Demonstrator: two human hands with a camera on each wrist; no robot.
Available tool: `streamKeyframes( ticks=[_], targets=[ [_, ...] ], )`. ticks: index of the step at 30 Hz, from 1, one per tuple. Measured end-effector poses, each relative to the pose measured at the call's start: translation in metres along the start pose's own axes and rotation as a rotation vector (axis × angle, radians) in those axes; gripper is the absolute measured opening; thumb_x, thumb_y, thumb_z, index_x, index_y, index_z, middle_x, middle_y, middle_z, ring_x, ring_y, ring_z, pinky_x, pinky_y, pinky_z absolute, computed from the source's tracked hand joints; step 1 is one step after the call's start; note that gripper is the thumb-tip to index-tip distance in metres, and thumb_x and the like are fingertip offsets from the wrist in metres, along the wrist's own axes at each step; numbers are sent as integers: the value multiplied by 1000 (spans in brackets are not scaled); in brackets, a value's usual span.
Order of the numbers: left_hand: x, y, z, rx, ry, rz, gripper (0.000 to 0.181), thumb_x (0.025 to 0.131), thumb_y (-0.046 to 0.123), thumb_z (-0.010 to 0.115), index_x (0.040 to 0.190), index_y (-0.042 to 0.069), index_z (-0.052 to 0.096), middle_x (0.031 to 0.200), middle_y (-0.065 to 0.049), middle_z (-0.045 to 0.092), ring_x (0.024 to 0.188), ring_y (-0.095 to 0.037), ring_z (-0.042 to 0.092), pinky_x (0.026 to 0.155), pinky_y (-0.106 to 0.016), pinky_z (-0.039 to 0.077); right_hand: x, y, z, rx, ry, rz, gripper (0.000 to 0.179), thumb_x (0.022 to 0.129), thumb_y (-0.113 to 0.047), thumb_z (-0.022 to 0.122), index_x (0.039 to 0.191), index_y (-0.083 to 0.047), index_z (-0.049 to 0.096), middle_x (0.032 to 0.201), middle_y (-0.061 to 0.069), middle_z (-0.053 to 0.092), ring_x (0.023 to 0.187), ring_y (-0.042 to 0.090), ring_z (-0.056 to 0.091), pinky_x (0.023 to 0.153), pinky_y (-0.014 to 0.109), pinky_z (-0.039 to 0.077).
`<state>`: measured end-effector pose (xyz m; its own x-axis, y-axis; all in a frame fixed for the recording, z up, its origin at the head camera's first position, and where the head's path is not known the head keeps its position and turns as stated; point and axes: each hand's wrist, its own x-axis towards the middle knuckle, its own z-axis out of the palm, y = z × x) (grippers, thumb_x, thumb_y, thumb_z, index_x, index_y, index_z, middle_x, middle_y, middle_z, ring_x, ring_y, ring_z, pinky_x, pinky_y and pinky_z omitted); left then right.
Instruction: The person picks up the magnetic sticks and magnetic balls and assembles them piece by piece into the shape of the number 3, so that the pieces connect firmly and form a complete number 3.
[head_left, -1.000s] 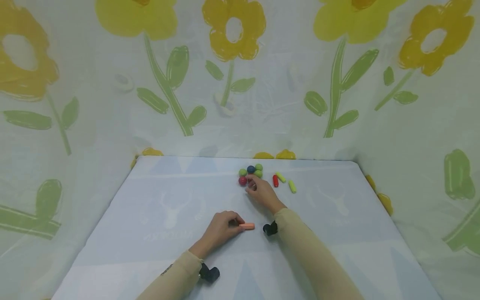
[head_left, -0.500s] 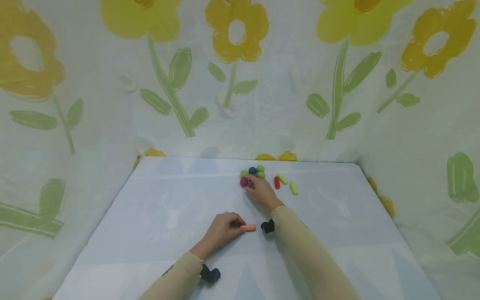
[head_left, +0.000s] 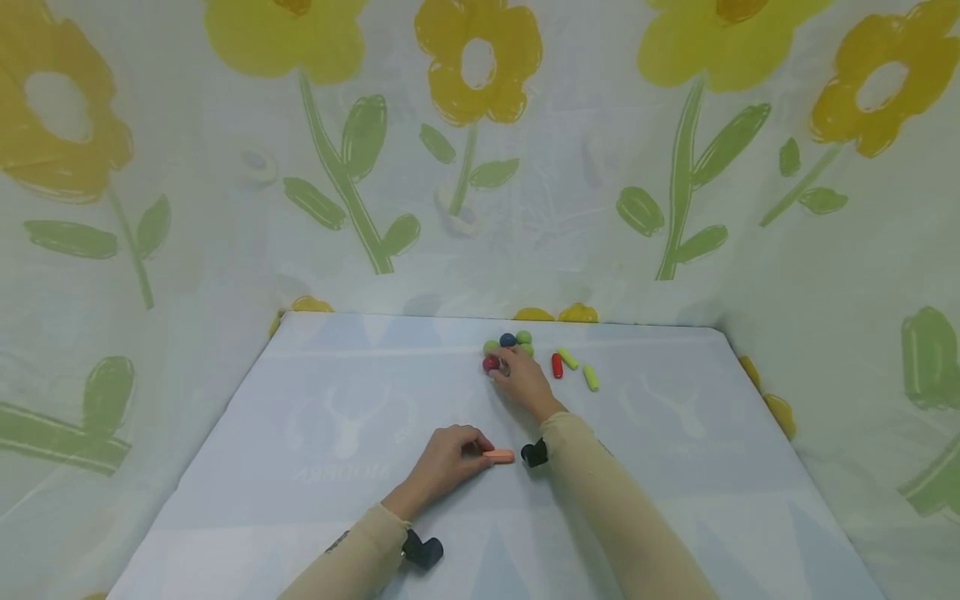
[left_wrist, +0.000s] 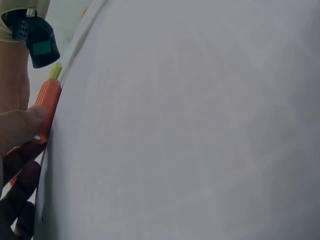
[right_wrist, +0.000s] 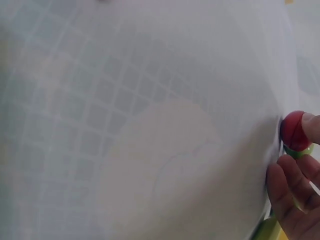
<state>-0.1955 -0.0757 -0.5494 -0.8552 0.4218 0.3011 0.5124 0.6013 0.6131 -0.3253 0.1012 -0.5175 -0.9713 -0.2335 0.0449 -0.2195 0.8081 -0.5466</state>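
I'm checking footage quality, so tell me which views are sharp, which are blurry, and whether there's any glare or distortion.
Head view: evenly lit, sharp, no glare, wide-angle bending at the edges. Left wrist view: tablecloth fills it, soft; orange piece and left hand squeezed at the edge. Right wrist view: blurry, red ball and right hand at the edge.
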Motion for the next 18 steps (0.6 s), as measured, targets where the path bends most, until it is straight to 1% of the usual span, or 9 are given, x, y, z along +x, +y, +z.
streamKeyframes(
  ticks=[6,13,18],
  targets=[
    [0,1,0,-5,-4,-7,13,89,26,80,99,19,77,93,9,72,85,-5,61,78,-29,51,2,-2,-1,-32,0,-12,41,97,-24,71,137,-17,63,133,13,59,117,28,60,103,46,47],
    [-1,0,0,0,-3,-1,12,89,25,80,99,19,77,92,9,72,84,-5,60,78,-29,51,4,-3,0,-23,-6,-2,31,97,-23,72,128,-19,68,131,9,62,120,27,59,106,44,45],
    [-1,0,0,-7,-1,-7,12,89,24,80,99,19,77,92,10,72,84,-5,61,78,-29,51,5,-3,1,-13,-19,14,28,96,-23,73,124,-20,69,124,5,67,115,23,61,102,42,48]
  ],
)
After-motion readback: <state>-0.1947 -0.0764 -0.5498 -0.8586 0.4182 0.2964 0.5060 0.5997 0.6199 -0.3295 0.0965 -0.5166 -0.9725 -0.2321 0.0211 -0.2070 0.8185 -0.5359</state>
